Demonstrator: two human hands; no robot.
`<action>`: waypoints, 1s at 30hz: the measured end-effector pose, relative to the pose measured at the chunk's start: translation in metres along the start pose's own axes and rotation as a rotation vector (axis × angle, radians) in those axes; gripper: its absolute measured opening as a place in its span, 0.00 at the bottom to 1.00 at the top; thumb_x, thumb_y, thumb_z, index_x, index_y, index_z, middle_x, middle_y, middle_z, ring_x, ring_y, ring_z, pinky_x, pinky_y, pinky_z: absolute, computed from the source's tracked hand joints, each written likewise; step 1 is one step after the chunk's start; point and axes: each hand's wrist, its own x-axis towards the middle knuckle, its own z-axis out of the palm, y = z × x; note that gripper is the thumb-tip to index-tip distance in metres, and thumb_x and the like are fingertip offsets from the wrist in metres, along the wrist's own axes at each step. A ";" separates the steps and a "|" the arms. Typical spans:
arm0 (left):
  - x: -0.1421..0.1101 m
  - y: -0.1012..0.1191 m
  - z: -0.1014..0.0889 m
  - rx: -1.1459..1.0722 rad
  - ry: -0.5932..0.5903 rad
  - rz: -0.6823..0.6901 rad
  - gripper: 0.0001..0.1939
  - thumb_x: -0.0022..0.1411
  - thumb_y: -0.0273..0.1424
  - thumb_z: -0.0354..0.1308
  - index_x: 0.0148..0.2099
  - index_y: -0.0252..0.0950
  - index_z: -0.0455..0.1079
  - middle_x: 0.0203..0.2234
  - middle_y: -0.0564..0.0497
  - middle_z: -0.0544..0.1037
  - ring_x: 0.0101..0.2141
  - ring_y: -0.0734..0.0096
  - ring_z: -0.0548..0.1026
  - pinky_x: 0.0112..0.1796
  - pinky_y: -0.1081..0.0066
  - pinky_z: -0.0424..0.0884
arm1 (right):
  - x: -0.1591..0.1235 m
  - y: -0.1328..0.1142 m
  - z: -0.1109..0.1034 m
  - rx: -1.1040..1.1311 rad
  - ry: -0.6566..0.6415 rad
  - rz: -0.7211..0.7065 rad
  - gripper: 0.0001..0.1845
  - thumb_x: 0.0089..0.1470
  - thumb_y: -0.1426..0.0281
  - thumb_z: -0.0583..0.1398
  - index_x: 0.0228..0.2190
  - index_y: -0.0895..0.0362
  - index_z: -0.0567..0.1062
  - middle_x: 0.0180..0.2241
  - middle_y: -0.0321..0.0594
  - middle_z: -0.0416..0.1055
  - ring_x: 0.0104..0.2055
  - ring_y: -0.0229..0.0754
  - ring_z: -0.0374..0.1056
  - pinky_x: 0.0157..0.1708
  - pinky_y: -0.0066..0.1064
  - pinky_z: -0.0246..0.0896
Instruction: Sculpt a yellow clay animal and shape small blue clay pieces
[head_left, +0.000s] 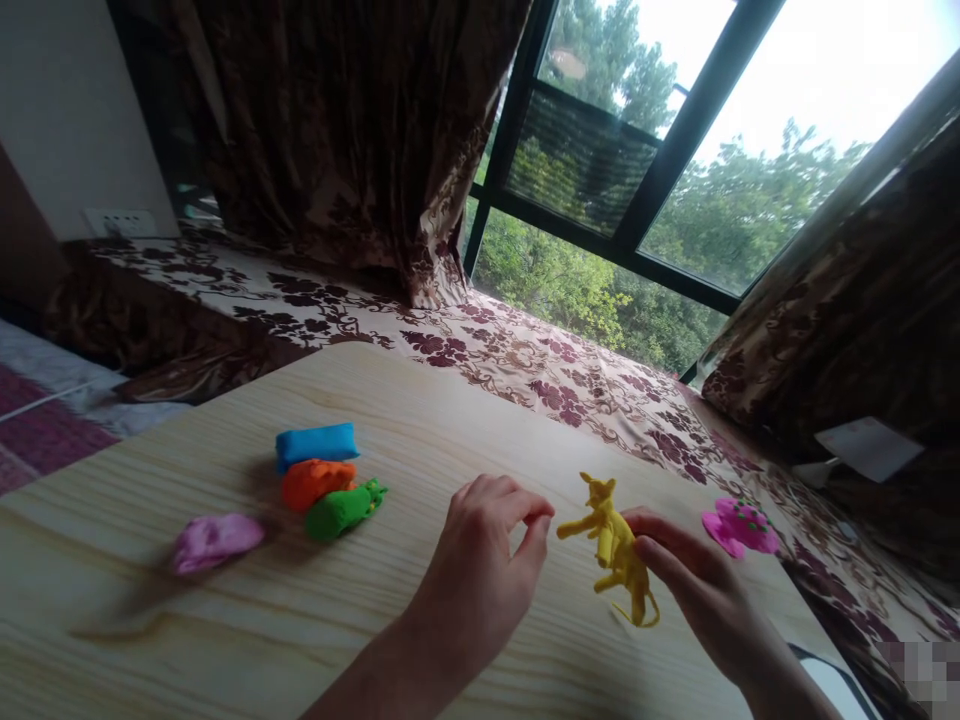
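Note:
A yellow modelling-clay animal figure (616, 548), with ears, legs and a thin curled tail, is pinched at its back between the thumb and fingers of my right hand (686, 572). It is held up above the wooden table (247, 650). Just left of the figure, my left hand (489, 545) is closed, thumb and forefinger tips pressed together close to an outstretched leg but apart from it. Anything between those fingertips is too small or hidden to make out.
Left on the table lie a blue clay block (316, 446), an orange clay lump (315, 484), a green clay piece (341, 514) and a pink clay lump (217, 542). At right sits a bright pink clay shape with green dots (742, 527). A floral-covered ledge (555, 385) runs below the window.

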 end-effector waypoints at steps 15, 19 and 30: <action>-0.001 0.004 0.002 0.084 0.084 0.174 0.04 0.56 0.27 0.56 0.33 0.41 0.71 0.29 0.55 0.75 0.37 0.68 0.71 0.54 0.55 0.51 | -0.001 0.012 0.007 0.225 0.024 0.058 0.13 0.55 0.63 0.58 0.42 0.52 0.74 0.35 0.38 0.74 0.37 0.40 0.68 0.36 0.26 0.65; -0.003 0.004 0.001 0.133 0.089 0.209 0.06 0.58 0.26 0.54 0.31 0.41 0.72 0.26 0.56 0.74 0.36 0.70 0.71 0.55 0.56 0.50 | -0.002 0.014 0.008 0.240 0.012 0.061 0.12 0.57 0.64 0.57 0.43 0.51 0.74 0.35 0.37 0.74 0.36 0.38 0.68 0.36 0.25 0.64; -0.001 0.007 -0.001 0.008 0.065 0.132 0.07 0.58 0.31 0.55 0.40 0.40 0.70 0.32 0.52 0.74 0.37 0.68 0.70 0.50 0.60 0.59 | 0.006 0.010 0.006 0.030 0.254 -0.071 0.12 0.53 0.63 0.60 0.40 0.53 0.75 0.36 0.39 0.74 0.37 0.43 0.71 0.34 0.29 0.71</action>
